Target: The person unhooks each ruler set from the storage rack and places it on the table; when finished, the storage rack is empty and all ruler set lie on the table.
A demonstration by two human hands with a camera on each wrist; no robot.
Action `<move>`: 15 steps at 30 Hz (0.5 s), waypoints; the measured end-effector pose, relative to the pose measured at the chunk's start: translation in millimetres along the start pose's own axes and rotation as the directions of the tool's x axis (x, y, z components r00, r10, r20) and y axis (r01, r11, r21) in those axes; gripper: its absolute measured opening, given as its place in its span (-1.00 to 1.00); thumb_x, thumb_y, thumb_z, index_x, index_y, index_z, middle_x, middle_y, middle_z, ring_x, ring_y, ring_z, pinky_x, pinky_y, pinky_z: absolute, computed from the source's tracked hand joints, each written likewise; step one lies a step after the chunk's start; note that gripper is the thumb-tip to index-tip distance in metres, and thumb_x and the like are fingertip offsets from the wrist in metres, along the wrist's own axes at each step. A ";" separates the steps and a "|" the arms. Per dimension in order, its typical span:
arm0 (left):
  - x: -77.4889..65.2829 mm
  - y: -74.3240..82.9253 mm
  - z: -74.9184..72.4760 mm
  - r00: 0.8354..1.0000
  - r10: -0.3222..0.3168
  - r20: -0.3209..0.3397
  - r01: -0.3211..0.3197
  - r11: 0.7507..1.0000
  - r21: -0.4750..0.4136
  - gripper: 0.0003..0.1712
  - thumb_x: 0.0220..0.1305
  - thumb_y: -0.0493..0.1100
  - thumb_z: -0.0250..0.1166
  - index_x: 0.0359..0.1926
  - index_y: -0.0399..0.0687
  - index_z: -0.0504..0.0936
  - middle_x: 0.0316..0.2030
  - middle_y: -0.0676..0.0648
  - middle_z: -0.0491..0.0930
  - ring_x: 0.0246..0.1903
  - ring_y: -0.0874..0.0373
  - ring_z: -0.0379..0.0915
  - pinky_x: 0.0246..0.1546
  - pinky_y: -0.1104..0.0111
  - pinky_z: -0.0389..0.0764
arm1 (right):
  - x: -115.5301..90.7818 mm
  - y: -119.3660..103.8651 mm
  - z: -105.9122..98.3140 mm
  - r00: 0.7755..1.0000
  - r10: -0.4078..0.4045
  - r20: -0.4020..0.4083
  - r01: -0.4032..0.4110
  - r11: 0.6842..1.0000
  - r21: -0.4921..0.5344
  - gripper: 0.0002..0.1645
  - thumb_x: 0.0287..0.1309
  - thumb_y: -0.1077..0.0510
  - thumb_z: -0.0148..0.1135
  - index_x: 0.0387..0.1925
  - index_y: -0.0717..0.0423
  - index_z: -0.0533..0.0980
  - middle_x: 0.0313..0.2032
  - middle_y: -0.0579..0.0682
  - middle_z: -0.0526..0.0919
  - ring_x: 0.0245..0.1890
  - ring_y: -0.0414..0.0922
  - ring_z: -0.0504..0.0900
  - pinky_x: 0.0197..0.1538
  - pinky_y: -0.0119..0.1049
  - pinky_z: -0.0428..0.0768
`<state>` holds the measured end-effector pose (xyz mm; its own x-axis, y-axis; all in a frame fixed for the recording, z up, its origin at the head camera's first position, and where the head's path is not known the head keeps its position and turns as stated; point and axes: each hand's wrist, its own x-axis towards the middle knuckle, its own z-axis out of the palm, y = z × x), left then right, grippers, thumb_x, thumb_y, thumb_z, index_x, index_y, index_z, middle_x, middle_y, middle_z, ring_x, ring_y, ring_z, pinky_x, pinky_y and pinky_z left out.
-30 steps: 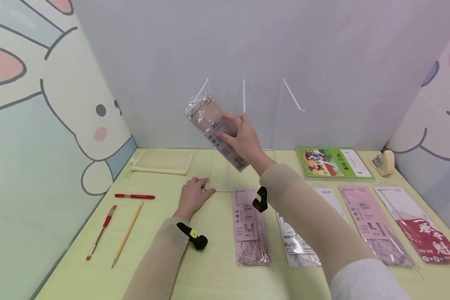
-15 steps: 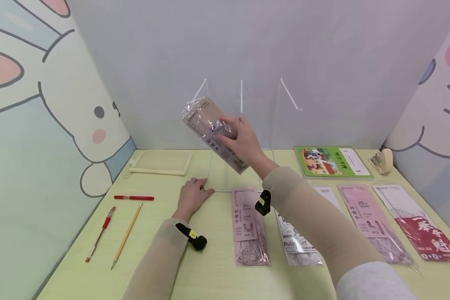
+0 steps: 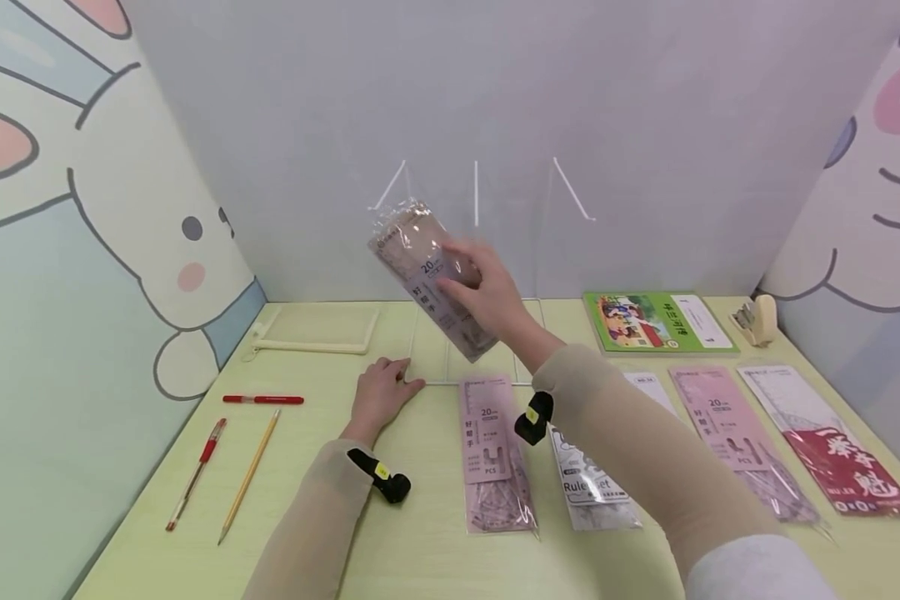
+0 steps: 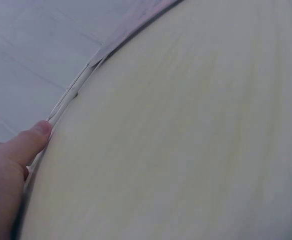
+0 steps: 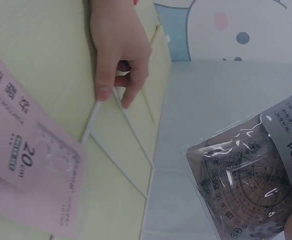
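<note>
My right hand grips a clear packet of rulers with a grey label marked 20 cm, thumb on its front. It is tilted, raised in front of the prongs of a white wire rack. A dark see-through protractor shows inside it in the right wrist view. My left hand pinches the near left corner of the rack's base wire, with thumb and fingers round it in the right wrist view. A pink ruler packet lies flat by the rack's front wire.
Further right lie a white ruler packet, a second pink packet and a red-and-white packet. Behind them are a green book and a beige stapler-like thing. Two red pens, a pencil and a mesh pouch are left.
My right hand has lowered the ruler packet slightly and brought it a little to the right relative to the rack. My left hand stays at the rack's corner.
</note>
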<state>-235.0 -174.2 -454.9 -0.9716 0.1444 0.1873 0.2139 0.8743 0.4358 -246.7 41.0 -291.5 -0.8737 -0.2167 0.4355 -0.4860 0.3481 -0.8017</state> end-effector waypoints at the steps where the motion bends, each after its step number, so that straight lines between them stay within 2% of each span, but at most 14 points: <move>1: 0.1 0.6 -0.3 1.000 -0.001 0.004 0.001 1.000 -0.001 -0.33 0.19 0.21 0.23 0.19 -0.10 0.50 -0.19 -0.08 0.48 -0.13 -0.04 0.37 -0.02 0.02 0.32 | -3.0 4.5 -0.4 1.000 0.023 0.003 -0.023 1.000 0.014 -0.37 0.16 0.09 0.27 0.27 -0.20 0.34 0.06 -0.03 0.38 -0.09 -0.10 0.52 -0.11 -0.20 0.55; 5: 0.5 2.8 -1.7 1.000 -0.005 0.012 0.006 1.000 -0.004 -0.34 0.19 0.21 0.23 0.18 -0.10 0.50 -0.18 -0.10 0.49 -0.13 -0.05 0.38 -0.02 0.02 0.33 | -16.4 24.1 -1.3 0.991 0.136 0.012 -0.137 0.988 0.066 -0.37 0.20 0.16 0.21 0.29 -0.19 0.29 0.07 0.07 0.40 -0.09 0.00 0.55 -0.08 -0.09 0.54; 8: 1.1 1.8 -1.2 1.000 -0.007 0.011 0.007 1.000 -0.018 -0.37 0.20 0.18 0.23 0.17 -0.11 0.51 -0.21 -0.09 0.48 -0.15 -0.03 0.38 -0.03 0.03 0.33 | -25.4 37.8 -0.5 0.976 0.218 0.007 -0.218 0.973 0.073 -0.37 0.23 0.14 0.18 0.30 -0.28 0.26 0.06 0.08 0.44 -0.06 0.00 0.53 -0.06 -0.02 0.51; 11: 2.2 -0.9 0.3 1.000 -0.005 0.015 0.006 0.999 -0.032 -0.39 0.22 0.15 0.22 0.17 -0.12 0.51 -0.26 -0.06 0.46 -0.20 0.00 0.35 -0.06 0.05 0.33 | -33.3 48.4 2.2 0.959 0.284 -0.004 -0.282 0.955 0.093 -0.37 0.26 0.12 0.16 0.30 -0.36 0.23 0.00 0.08 0.46 -0.08 -0.01 0.51 -0.09 -0.02 0.50; 15: 4.8 -4.0 0.6 0.999 0.000 0.032 0.002 0.999 -0.052 -0.40 0.24 0.13 0.21 0.18 -0.14 0.50 -0.30 -0.04 0.43 -0.24 0.01 0.31 -0.09 0.08 0.33 | -42.8 57.6 8.7 0.941 0.337 -0.004 -0.333 0.932 0.144 -0.35 0.28 0.14 0.12 0.32 -0.36 0.18 -0.09 0.08 0.43 -0.15 -0.01 0.48 -0.15 -0.09 0.52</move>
<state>-240.6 -176.8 -456.3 -0.9744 0.1587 0.1591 0.2169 0.8492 0.4814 -237.1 62.4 -359.9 -0.9865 -0.0831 0.1411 -0.1584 0.2650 -0.9511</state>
